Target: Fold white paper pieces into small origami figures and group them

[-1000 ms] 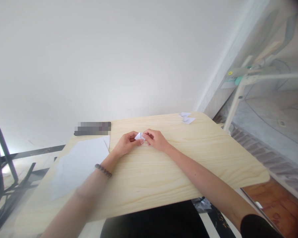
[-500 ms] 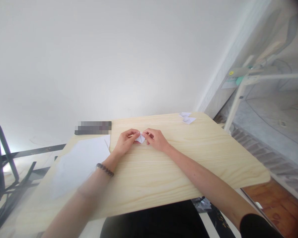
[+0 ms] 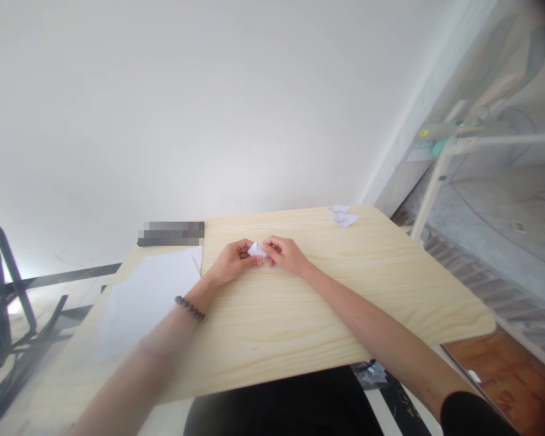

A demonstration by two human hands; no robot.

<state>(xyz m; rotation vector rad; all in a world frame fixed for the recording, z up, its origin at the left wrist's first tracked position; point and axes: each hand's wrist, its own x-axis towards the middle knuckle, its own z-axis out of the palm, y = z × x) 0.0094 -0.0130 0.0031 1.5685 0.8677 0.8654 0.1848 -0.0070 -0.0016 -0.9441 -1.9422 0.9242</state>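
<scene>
A small folded piece of white paper (image 3: 255, 249) is pinched between both my hands above the middle of a light wooden table (image 3: 277, 327). My left hand (image 3: 231, 262), with a dark bead bracelet on its wrist, grips the paper's left side with curled fingers. Closed on the paper's right side are the fingertips of my right hand (image 3: 285, 255). Both hands rest low on the tabletop.
Sheets of white paper (image 3: 145, 297) lie on the table's left part. Two small folded paper pieces (image 3: 343, 216) sit at the far right corner. A dark flat object (image 3: 171, 234) lies at the far edge. A black chair (image 3: 0, 315) stands left, a white stand (image 3: 436, 175) right.
The fingers of both hands have shifted a little on the small paper, turning it slightly. The arms and the rest stay where they were.
</scene>
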